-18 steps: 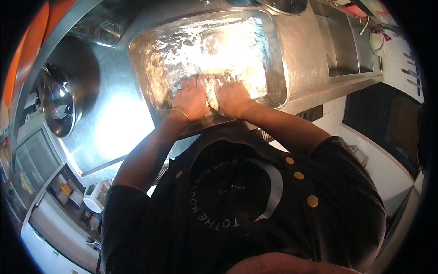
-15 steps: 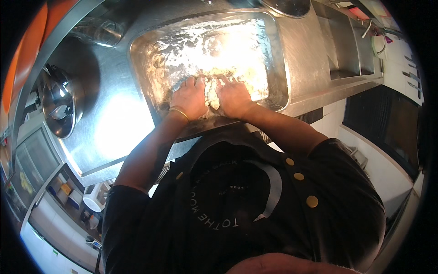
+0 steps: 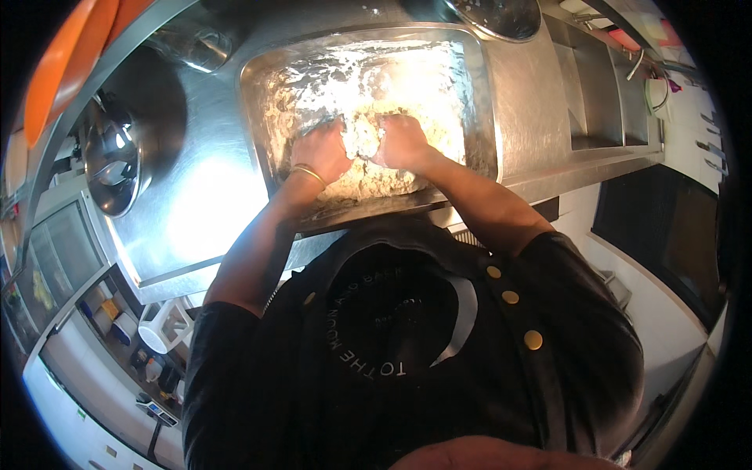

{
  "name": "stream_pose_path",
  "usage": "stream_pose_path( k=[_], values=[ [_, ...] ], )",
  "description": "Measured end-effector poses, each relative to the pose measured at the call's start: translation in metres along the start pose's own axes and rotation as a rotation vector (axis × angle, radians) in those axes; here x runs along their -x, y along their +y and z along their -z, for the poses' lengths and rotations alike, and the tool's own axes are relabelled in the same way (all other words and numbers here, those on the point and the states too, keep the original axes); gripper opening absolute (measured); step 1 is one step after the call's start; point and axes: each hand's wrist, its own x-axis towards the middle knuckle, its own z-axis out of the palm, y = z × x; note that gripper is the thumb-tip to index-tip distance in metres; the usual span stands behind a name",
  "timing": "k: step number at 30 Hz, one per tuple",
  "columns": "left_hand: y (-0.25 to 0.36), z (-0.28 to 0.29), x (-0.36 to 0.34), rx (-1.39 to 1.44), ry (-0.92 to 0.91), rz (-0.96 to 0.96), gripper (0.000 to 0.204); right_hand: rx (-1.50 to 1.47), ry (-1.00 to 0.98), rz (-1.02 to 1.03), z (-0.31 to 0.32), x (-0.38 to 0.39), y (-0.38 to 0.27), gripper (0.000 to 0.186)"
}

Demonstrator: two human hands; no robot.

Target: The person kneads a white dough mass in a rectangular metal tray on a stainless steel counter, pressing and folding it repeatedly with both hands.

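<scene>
Both hands are pressing into a pale, lumpy dough mass (image 3: pixel 362 141); the left hand (image 3: pixel 319 151), wearing a gold bangle (image 3: pixel 310 174), and the right hand (image 3: pixel 402 142) are curling closed around it from either side, forearms angling inward; the dough is lying near the front wall of a rectangular steel tray (image 3: pixel 482 86), leaving floury room behind; a shiny round bowl (image 3: pixel 113 160) is sitting well apart on the brushed steel counter (image 3: pixel 196 219)
</scene>
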Motion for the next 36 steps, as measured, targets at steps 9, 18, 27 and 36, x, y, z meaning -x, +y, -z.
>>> stream_pose_path(
  k=[9, 18, 27, 36],
  values=[
    [0.019, 0.033, 0.02, -0.1, 0.464, -0.149, 0.06, 0.165, -0.047, 0.177, 0.062, 0.015, -0.009, 0.074],
    [0.008, -0.001, 0.079, -0.273, 0.073, -0.251, 0.106, 0.368, -0.3, 0.252, 0.044, 0.087, -0.021, 0.06],
    [-0.01, 0.038, 0.096, -0.327, -0.04, -0.429, 0.103, 0.495, -0.21, 0.308, 0.049, 0.108, -0.003, 0.053],
    [-0.022, 0.028, 0.054, -0.521, 0.049, -0.603, 0.136, 0.459, -0.184, 0.381, -0.008, 0.079, 0.026, 0.039]
  ],
)
